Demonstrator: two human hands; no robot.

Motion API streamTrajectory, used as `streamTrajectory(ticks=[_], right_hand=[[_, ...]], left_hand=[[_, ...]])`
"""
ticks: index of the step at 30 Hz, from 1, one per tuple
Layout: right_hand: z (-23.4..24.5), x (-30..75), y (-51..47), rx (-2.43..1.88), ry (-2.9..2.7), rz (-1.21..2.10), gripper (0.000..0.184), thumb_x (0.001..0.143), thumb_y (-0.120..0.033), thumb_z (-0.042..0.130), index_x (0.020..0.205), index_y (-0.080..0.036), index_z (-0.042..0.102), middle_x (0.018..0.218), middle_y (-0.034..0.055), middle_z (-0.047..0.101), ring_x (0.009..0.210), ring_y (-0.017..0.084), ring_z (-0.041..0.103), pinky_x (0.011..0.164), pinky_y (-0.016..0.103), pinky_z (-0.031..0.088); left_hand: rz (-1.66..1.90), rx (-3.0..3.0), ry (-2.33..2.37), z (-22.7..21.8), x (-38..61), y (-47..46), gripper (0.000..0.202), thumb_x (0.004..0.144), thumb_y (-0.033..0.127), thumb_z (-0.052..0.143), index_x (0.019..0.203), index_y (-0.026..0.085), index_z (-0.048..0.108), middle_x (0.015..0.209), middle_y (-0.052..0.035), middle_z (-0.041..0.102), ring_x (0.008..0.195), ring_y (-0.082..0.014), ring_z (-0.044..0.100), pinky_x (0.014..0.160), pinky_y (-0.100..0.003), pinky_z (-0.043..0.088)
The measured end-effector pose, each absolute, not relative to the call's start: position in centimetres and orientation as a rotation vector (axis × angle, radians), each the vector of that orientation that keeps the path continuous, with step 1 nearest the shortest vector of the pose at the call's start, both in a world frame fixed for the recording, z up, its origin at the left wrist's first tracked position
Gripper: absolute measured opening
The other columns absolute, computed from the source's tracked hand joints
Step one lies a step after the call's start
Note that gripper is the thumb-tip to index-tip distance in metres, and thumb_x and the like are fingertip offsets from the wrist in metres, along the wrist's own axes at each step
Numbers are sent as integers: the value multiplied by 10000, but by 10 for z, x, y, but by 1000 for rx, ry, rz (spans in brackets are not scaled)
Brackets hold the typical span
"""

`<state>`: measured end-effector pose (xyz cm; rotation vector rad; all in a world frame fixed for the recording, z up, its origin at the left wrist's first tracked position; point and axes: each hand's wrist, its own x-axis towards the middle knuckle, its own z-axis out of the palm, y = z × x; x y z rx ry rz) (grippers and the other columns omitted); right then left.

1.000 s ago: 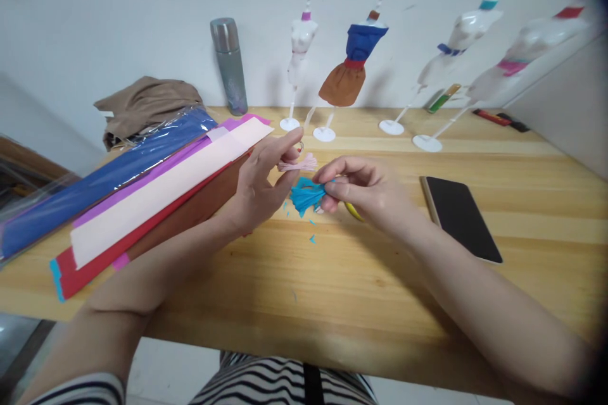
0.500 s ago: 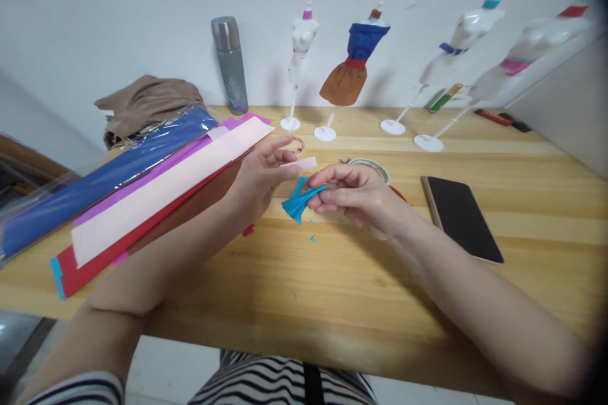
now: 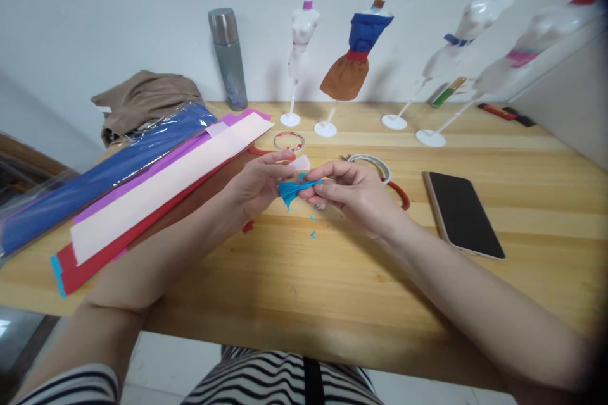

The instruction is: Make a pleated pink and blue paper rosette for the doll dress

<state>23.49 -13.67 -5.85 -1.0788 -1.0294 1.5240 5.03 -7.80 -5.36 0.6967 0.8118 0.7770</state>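
Observation:
Over the table, my right hand [image 3: 356, 193] pinches the gathered end of a blue crepe paper piece [image 3: 295, 192], whose pleats fan out to the left. My left hand [image 3: 263, 180] is closed beside that fan, and a pale pink paper strip [image 3: 300, 164] sticks out from its fingers. Whether the left fingers also touch the blue paper is hard to see. Small blue scraps [image 3: 313, 235] lie on the wood below, and a red scrap [image 3: 248, 226] rests under my left wrist.
Layered coloured paper sheets [image 3: 171, 186] cover the left side. Tape rolls [image 3: 289, 140] lie ahead, with a phone [image 3: 463, 214] at right. Several white mannequin stands, one wearing a blue top [image 3: 368, 35] and brown skirt, line the wall beside a flask [image 3: 230, 60]. A brown cloth [image 3: 147, 98] is at back left.
My left hand has lowered slightly and come next to the blue paper, which now points more level to the left. The pink strip has moved a little left and shows less.

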Motion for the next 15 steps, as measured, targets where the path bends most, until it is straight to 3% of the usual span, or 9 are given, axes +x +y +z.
streamTrajectory(ticks=[6, 9, 13, 15], right_hand=[[-59, 236, -137, -1135, -1225, 1255, 294, 691, -317, 896, 779, -238, 627, 706, -1, 735, 624, 165, 726, 590, 287, 587], [-61, 238, -136, -1173, -1386, 1018, 258, 744, -289, 847, 901, -259, 645, 785, -14, 678, 590, 154, 670, 547, 301, 552], [-68, 243, -135, -1199, -1683, 720, 383, 815, -222, 748, 1187, -283, 683, 838, 0, 675, 651, 172, 632, 642, 338, 557], [-70, 244, -134, -1164, -1804, 585, 424, 834, -185, 714, 1242, -295, 688, 893, 24, 709, 746, 200, 657, 743, 365, 566]], left_hand=[[749, 719, 786, -59, 49, -76, 348, 677, 40, 811, 984, 165, 704, 962, -66, 790, 894, -212, 759, 881, -387, 593], [741, 811, 799, -61, 48, -73, 327, 682, 60, 809, 961, 192, 699, 948, -70, 783, 911, -233, 755, 870, -438, 606], [696, 878, 797, -61, 45, -73, 340, 678, 73, 794, 979, 202, 702, 887, -57, 753, 880, -230, 742, 840, -455, 619], [660, 832, 801, -61, 45, -75, 367, 651, 57, 794, 981, 199, 717, 899, -54, 752, 854, -205, 730, 834, -432, 623]])
